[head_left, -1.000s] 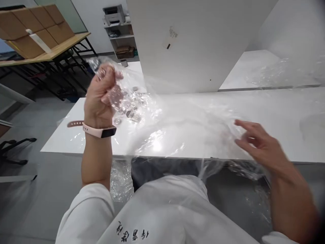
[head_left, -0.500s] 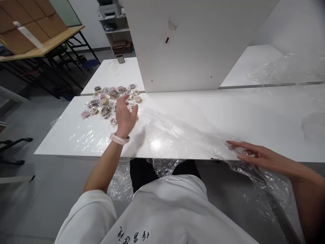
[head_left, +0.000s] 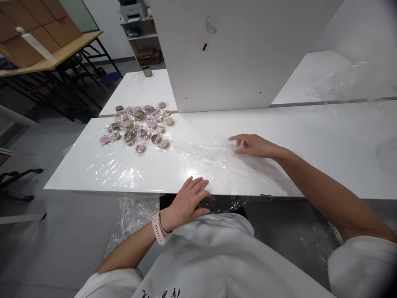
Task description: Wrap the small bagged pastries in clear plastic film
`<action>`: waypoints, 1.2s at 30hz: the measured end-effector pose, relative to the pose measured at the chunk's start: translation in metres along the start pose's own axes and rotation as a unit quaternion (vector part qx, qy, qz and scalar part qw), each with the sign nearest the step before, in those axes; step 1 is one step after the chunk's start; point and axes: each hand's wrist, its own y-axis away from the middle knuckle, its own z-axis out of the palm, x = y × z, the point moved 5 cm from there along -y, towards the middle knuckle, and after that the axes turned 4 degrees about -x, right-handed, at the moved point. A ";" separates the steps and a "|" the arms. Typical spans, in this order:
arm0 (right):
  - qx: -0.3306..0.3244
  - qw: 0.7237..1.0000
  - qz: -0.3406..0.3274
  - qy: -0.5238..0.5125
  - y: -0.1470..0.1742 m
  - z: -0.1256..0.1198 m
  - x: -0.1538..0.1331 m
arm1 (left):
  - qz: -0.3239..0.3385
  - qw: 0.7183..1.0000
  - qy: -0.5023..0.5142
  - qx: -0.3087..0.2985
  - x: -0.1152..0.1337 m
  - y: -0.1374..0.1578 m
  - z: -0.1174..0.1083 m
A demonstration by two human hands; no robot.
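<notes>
My left hand [head_left: 190,200], with a pale pink watch band [head_left: 159,228] at its wrist, is at the table's front edge. Its fingers are stretched out over clear plastic film [head_left: 214,165], thumb apart. Farther forward and to the right, my right hand [head_left: 252,146] reaches over the same film. Its index finger and thumb are apart, the other fingers partly curled between them; whether film is touched there is hard to see. A spread of small round treats in clear wrappers [head_left: 129,135], pink, brown and cream, lies on the table's left part.
The long white table [head_left: 310,145] runs across in front of me. A tall white panel [head_left: 235,62] stands along its far side. More clear film hangs below the front edge [head_left: 133,215]. A small grey cup [head_left: 147,71] stands beyond, and cardboard boxes [head_left: 40,29] on another table.
My left hand has moved from the wrapped treats back and right to the table's front edge. My right hand has moved left and forward over the table, and the film has shifted and bunched.
</notes>
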 end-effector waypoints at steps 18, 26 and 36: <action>0.155 0.977 -0.063 0.134 0.020 0.029 -0.026 | -0.371 0.913 -0.048 0.163 -0.180 -0.023 -0.096; 0.112 0.981 -0.013 0.159 -0.050 0.059 0.006 | -0.334 0.930 -0.114 0.107 -0.189 -0.028 -0.070; 0.069 0.985 0.017 0.159 -0.072 0.046 -0.001 | -0.306 0.914 -0.082 0.256 -0.170 -0.014 -0.094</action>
